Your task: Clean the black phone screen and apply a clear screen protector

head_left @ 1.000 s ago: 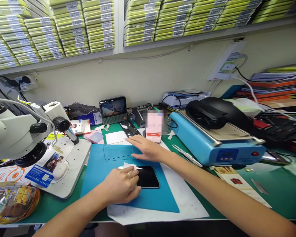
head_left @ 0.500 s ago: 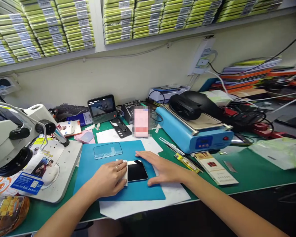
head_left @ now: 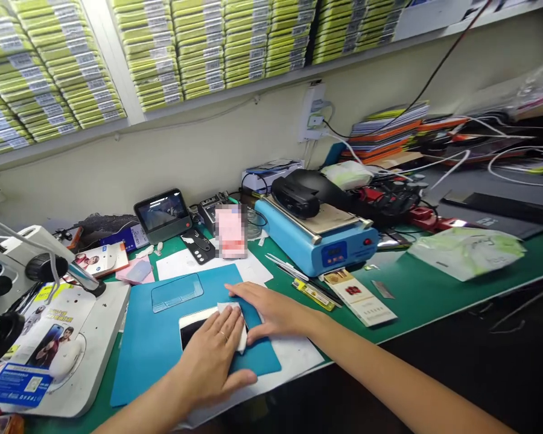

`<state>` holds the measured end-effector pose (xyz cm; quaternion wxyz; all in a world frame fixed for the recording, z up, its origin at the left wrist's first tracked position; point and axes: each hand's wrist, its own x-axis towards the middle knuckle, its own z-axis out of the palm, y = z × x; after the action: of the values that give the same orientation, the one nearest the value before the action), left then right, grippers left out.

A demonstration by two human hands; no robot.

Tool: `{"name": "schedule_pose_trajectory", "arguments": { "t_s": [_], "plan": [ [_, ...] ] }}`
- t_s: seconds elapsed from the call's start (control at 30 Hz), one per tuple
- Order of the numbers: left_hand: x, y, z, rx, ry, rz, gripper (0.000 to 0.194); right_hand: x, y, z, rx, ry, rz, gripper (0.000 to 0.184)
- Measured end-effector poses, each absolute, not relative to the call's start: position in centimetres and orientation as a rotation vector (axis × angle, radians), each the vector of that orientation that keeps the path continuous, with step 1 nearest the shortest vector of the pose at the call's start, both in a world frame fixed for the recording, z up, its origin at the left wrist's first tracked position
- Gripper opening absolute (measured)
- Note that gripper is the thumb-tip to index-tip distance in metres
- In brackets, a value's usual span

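A phone (head_left: 190, 327) with a dark screen lies on a blue mat (head_left: 140, 343). My left hand (head_left: 212, 352) lies across it, fingers pressing a white wipe (head_left: 243, 342) onto the right end of its screen; the thumb sticks out to the side. That hand hides much of the phone. At the phone's right end, my right hand (head_left: 276, 310) curves round with thumb and fingers spread, gripping nothing; whether it touches the phone's edge I cannot tell. Farther back on the mat is a clear screen protector (head_left: 177, 293) with a dark outline.
A microscope base (head_left: 97, 337) stands at left. Behind the mat are a small display (head_left: 161, 214) and a phone with a blurred screen (head_left: 230, 232). To the right sit a blue heating machine (head_left: 294, 238), tweezers (head_left: 283, 265), a card box (head_left: 362, 301) and a plastic bag (head_left: 468, 253).
My left hand has slid the wipe from the phone's left part to its right end. My right hand stays beside the phone. The camera view has turned to the right.
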<state>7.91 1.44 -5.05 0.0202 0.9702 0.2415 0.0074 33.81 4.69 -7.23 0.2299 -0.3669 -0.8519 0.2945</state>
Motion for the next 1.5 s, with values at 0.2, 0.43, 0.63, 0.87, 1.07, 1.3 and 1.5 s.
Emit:
{"name": "schedule_pose_trajectory", "arguments": {
  "t_s": [0.2,0.43,0.63,0.87,1.07,1.3,1.5],
  "plan": [
    [7.5,2.6,-4.6,3.042,0.722,0.044,0.088,34.0,5.1,-7.4,-1.007,-2.344,0.827,0.126],
    [8.1,2.2,-4.1,3.059,0.713,0.075,0.083,34.0,4.8,-6.9,-1.043,-2.362,0.842,0.126],
    [8.4,1.1,-4.8,3.101,0.71,0.179,0.087,34.0,4.5,-6.7,-1.033,-2.369,0.836,0.122],
    [8.1,1.6,-5.3,3.092,0.883,0.255,0.096,34.2,4.3,-6.9,-1.03,-2.347,0.862,0.123],
    [8.0,1.3,-4.7,3.086,0.755,0.246,0.087,34.8,4.4,-7.5,-1.0,-2.325,0.876,0.125],
    [8.5,1.2,-4.3,3.05,0.68,0.317,0.079,35.0,4.3,-7.6,-0.995,-2.328,0.887,0.126],
    [8.4,1.4,-4.9,3.052,0.813,0.229,0.087,35.2,4.2,-7.5,-1.009,-2.335,0.884,0.123]
  ]
}}
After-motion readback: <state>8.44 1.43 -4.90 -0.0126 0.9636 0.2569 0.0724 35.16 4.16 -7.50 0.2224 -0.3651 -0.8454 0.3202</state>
